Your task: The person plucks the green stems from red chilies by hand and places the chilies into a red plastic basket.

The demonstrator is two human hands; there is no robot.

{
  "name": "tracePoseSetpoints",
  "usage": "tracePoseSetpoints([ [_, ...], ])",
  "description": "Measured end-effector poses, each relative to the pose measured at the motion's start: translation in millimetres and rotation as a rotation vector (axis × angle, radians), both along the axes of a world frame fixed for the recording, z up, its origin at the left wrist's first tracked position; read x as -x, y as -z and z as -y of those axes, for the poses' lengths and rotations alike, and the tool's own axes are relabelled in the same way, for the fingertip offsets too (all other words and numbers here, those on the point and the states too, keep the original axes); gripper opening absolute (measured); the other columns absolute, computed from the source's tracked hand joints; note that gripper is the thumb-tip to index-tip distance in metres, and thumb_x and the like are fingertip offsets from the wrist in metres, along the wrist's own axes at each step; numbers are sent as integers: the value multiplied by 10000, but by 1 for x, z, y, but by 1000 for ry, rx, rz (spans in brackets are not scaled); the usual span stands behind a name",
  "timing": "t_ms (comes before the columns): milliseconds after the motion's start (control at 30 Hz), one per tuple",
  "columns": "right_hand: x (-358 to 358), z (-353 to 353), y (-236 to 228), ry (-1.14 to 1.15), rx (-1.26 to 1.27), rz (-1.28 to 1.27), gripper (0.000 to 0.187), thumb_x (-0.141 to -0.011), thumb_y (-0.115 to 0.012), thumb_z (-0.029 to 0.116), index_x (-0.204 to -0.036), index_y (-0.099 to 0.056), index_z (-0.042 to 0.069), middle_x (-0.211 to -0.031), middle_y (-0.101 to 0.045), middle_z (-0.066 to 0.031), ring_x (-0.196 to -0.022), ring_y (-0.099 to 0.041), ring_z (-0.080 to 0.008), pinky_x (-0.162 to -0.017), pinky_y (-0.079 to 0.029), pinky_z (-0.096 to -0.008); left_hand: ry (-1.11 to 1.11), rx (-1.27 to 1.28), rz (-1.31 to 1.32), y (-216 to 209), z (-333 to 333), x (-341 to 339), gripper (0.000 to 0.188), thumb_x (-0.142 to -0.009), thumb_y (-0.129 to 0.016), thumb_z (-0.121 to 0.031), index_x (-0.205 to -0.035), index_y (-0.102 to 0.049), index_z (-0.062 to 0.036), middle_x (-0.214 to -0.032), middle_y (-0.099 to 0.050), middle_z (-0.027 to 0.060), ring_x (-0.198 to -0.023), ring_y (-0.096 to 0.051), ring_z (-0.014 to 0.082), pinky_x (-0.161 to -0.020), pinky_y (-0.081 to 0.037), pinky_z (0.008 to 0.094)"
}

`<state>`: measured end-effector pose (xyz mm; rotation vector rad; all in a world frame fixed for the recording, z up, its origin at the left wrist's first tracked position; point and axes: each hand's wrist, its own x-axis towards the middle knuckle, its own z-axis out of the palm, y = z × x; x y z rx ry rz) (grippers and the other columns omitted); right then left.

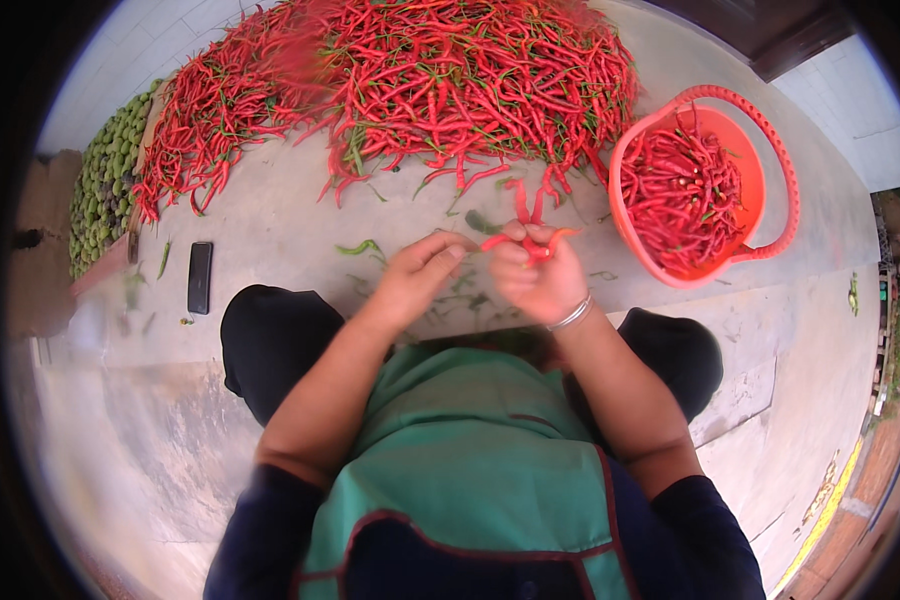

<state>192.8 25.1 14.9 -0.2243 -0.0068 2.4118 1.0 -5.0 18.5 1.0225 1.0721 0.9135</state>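
Several red chili peppers (536,246) stick out of my right hand (542,278), whose fingers are wrapped round them. My left hand (422,276) is pinched close by, its thumb and fingertips on the green stem (472,247) of one of those chilies. A large heap of red chilies (470,80) with green stems lies on the floor in front of me. To the right stands an orange-red basket (642,258) with a tall handle, and red chilies (682,190) fill much of it.
A black phone (200,277) lies on the concrete floor (290,210) at the left. Behind it is a pile of small green fruits (105,190). Loose green stems and a green chili (360,248) are scattered before my knees. A dark doorway (760,35) is at the far right.
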Motion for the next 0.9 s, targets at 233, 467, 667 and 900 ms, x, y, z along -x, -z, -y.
tracePoseSetpoints([
  [233, 1, 3, -1, -44, -39, 202, 163, -903, -400, 206, -874, -492, 74, -690, -453, -20, -536, -367, -88, -484, -325, -206, 60, -153, -140, 10, 1, -6, 155, -893, -555, -169, -893, -589, -18, -692, -450, -70, -600, -348, 27, -530, -306, 195],
  [467, -3, 16, -16, 160, -472, 984, 144, -889, -484, 151, -948, -550, 38, -704, -520, -22, -534, -437, -70, -476, -355, -199, 17, -125, -454, 37, -3, -16, 142, -864, -575, -147, -791, -579, -25, -612, -461, -55, -587, -368, 34, -535, -340, 214],
  [667, -128, -66, -86, 574, -170, 1075, 311, -887, -515, 237, -1126, -494, 38, -861, -577, -78, -704, -577, -150, -600, -469, -238, 245, -259, -623, 64, -19, -28, 188, -778, -630, -194, -887, -593, -45, -740, -591, 73, -682, -553, 199, -628, -445, 325],
  [900, -99, -93, 25, 494, -563, 1810, 214, -795, -599, 110, -982, -610, 6, -892, -621, -89, -699, -612, -154, -634, -491, -264, 93, -403, -861, 94, -25, -20, 264, -751, -628, -195, -972, -579, -60, -988, -591, 154, -877, -582, 338, -751, -470, 408],
])
